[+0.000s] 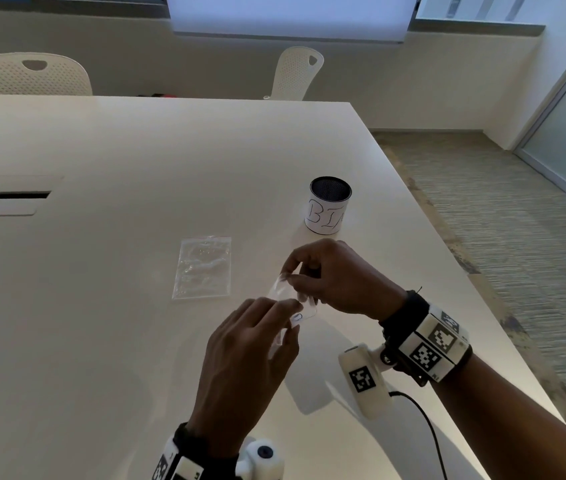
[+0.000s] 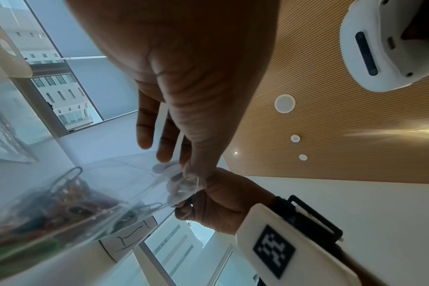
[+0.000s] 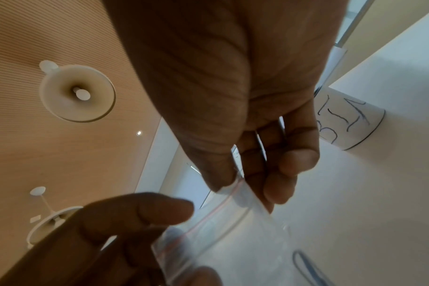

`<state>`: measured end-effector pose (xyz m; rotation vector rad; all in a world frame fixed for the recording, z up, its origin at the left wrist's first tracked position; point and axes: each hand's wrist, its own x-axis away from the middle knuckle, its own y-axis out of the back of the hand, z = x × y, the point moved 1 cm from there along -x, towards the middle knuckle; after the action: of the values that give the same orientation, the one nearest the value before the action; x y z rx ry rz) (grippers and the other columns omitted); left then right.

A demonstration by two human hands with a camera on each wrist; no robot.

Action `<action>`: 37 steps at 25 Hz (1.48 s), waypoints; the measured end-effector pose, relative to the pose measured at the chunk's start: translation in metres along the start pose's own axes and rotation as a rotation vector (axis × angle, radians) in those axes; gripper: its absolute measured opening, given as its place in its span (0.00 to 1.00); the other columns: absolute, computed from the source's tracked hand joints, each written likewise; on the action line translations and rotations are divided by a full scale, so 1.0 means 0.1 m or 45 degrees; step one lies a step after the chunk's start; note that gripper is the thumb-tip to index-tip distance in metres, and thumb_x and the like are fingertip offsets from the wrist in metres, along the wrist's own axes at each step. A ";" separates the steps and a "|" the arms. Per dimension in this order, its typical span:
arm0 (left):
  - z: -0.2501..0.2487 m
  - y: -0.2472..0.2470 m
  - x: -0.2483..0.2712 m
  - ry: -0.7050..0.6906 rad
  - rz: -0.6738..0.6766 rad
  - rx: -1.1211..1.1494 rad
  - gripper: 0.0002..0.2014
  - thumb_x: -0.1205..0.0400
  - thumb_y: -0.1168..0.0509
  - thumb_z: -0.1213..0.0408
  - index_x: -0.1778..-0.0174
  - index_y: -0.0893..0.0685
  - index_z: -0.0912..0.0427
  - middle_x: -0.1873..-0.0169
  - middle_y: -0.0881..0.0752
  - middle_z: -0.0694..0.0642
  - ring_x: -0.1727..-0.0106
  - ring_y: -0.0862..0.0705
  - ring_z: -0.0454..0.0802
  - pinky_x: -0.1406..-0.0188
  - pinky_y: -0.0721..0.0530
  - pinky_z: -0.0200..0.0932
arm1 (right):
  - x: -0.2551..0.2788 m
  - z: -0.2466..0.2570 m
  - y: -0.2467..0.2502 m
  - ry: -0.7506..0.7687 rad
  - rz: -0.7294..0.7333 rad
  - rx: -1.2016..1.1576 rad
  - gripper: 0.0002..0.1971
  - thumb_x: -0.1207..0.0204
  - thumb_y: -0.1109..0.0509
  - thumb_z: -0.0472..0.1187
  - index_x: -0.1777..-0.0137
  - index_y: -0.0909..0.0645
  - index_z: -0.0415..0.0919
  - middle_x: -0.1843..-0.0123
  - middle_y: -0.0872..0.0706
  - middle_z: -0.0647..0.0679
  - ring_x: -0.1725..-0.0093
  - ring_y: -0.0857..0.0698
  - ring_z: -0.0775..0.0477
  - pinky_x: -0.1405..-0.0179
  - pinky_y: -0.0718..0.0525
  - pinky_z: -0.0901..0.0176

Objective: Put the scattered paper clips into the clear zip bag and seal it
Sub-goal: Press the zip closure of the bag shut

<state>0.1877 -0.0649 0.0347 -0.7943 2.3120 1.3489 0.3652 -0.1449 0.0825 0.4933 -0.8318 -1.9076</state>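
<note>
I hold a small clear zip bag [image 1: 286, 299] just above the white table [image 1: 118, 341], between both hands. My right hand [image 1: 292, 276] pinches the bag's top edge by the red zip line [image 3: 223, 205], thumb against fingers. My left hand [image 1: 288, 315] pinches the same edge from the near side; its thumb and fingers [image 2: 196, 174] press the plastic together. Several paper clips [image 2: 64, 195] lie bunched in the bag's bottom, and one clip [image 1: 298, 317] shows through the plastic. The bag's mouth is largely hidden by my fingers.
A second clear bag [image 1: 203, 268] lies flat on the table left of my hands. A white cup marked BIN [image 1: 330, 207] stands behind my right hand. The table's right edge [image 1: 447, 258] runs close by. Two chairs [image 1: 295, 72] stand at the far side.
</note>
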 end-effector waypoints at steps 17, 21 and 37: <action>0.13 0.28 -0.08 0.460 -0.197 0.525 0.05 0.23 0.22 0.69 0.57 0.08 0.54 0.52 0.08 0.44 0.47 0.09 0.47 0.44 0.16 0.30 | 0.52 -0.19 0.25 0.143 -0.255 -0.200 0.02 0.24 0.18 0.38 0.54 0.08 0.41 0.52 0.08 0.50 0.53 0.08 0.50 0.47 0.10 0.59; 0.12 0.20 -0.04 0.768 -0.089 1.199 0.02 0.20 0.27 0.77 0.56 0.14 0.70 0.51 0.04 0.59 0.45 0.06 0.53 0.42 0.11 0.40 | 0.74 -0.23 0.19 0.073 -0.188 -0.730 0.02 0.21 0.23 0.31 0.51 0.10 0.31 0.54 0.05 0.38 0.49 0.06 0.39 0.41 0.09 0.53; 0.19 -0.22 -0.32 0.934 0.330 1.031 0.08 0.24 0.18 0.65 0.51 0.05 0.59 0.60 0.04 0.54 0.62 0.08 0.41 0.61 0.15 0.30 | 0.71 -0.52 -0.25 -0.117 -0.276 -0.764 0.03 0.21 0.22 0.34 0.50 0.11 0.36 0.57 0.06 0.37 0.55 0.07 0.36 0.47 0.08 0.50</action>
<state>0.2265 -0.0480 0.0284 -0.7845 3.2222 0.0452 0.3509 -0.2180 0.0293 0.1286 -0.2330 -2.2662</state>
